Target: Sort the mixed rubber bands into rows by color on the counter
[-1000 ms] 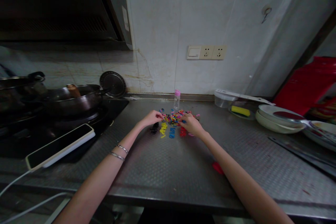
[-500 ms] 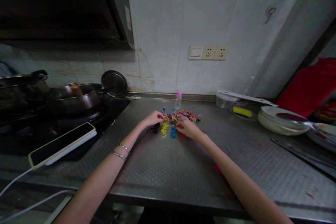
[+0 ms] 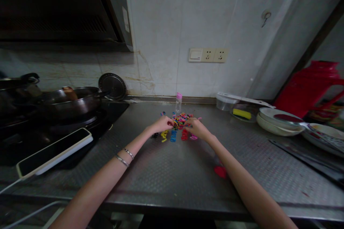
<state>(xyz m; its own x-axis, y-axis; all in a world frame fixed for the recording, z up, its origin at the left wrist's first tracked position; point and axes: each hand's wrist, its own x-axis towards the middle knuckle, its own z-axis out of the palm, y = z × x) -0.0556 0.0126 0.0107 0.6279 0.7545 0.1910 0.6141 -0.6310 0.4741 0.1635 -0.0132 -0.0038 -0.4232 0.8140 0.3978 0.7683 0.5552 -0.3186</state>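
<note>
A pile of small multicoloured pieces (image 3: pixel 179 118), perhaps little rubber bands, lies on the metal counter. In front of it are groups sorted by colour: black pieces (image 3: pixel 154 135), yellow pieces (image 3: pixel 164 136), blue pieces (image 3: pixel 173 136), red pieces (image 3: pixel 184 135) and pink pieces (image 3: pixel 193 137). My left hand (image 3: pixel 163 124) reaches over the yellow group to the pile's left side, its fingertips pinched together. At the pile's right edge, my right hand (image 3: pixel 197 128) is also closed in a pinch, above the red and pink groups. Whatever the fingers hold is too small to name.
A clear bottle with a pink top (image 3: pixel 178 103) stands behind the pile. To the left are a phone (image 3: pixel 53 152) on a white block and a pan (image 3: pixel 70 103) on the stove. Bowls (image 3: pixel 279 125), a yellow sponge (image 3: pixel 242 114) and a red flask (image 3: pixel 306 89) stand right. A red object (image 3: pixel 220 171) lies near my right forearm.
My left hand has moved right, from beside the black pieces to the pile. My right hand has shifted right from the blue pieces, uncovering the red and pink groups. The view has turned slightly.
</note>
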